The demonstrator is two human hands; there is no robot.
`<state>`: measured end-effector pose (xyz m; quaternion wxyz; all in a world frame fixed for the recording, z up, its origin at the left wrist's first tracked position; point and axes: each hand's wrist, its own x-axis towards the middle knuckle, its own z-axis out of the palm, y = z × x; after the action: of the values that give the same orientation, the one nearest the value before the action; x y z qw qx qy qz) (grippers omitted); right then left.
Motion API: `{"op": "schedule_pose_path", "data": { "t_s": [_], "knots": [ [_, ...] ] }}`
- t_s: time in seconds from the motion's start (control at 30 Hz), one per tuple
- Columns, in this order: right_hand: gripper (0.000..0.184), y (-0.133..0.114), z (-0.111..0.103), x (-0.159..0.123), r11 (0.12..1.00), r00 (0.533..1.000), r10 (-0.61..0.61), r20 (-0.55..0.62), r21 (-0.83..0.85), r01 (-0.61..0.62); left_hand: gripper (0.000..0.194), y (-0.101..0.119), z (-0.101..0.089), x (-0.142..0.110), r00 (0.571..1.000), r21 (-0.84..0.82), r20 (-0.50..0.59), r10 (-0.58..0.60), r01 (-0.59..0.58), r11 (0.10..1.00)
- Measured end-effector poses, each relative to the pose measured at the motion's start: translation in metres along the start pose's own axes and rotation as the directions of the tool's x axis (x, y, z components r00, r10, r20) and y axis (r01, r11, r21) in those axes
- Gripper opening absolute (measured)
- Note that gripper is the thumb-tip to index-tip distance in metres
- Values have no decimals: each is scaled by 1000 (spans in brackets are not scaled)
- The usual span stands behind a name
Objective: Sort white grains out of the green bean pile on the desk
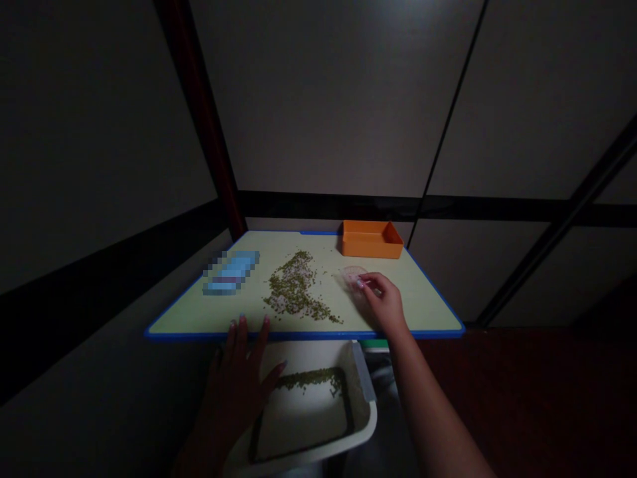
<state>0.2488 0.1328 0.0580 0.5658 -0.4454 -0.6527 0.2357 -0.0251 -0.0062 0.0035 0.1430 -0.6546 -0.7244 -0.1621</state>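
My right hand (382, 299) pinches the rim of a small clear round dish or lid (352, 273), blurred, a little above the board; its exact kind is unclear. To its left, a pile of small green and pale beans or seeds (293, 285) is spread over the pale board (413, 299) with a blue rim. My left hand (246, 358) has its fingers spread and its fingertips at the board's front edge. Beneath it, a white bin (365, 425) holds more of the green pieces (313, 378) along its inner far side.
An orange open box (372, 248) stands at the board's back right. At the left lies a pixelated blue object (231, 272). Grey panels (328, 99) rise behind the board, with a dark red post (199, 106) at the left.
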Motion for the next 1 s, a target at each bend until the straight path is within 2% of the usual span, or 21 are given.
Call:
{"op": "schedule_pose_path", "data": {
  "t_s": [0.2, 0.47, 0.6, 1.0],
  "knots": [
    [26, 8, 2, 1, 998, 986, -4, 165, -60, 14, 70, 0, -1, 1, 1000, -6, 9, 5, -5, 1000],
    [21, 5, 3, 1, 974, 960, 33, 279, -223, 31, 74, 0, 3, 0, 1000, -12, -9, 9, -9, 1000],
    [20, 3, 2, 0, 972, 946, 5, 323, -222, 70, 75, 0, 2, 0, 1000, -27, -11, 10, -11, 1000],
    [15, 1, 1, -1, 983, 915, -1, 403, -168, 75, 73, 0, -1, 1, 999, -32, -2, 32, -32, 999]
  ]
}}
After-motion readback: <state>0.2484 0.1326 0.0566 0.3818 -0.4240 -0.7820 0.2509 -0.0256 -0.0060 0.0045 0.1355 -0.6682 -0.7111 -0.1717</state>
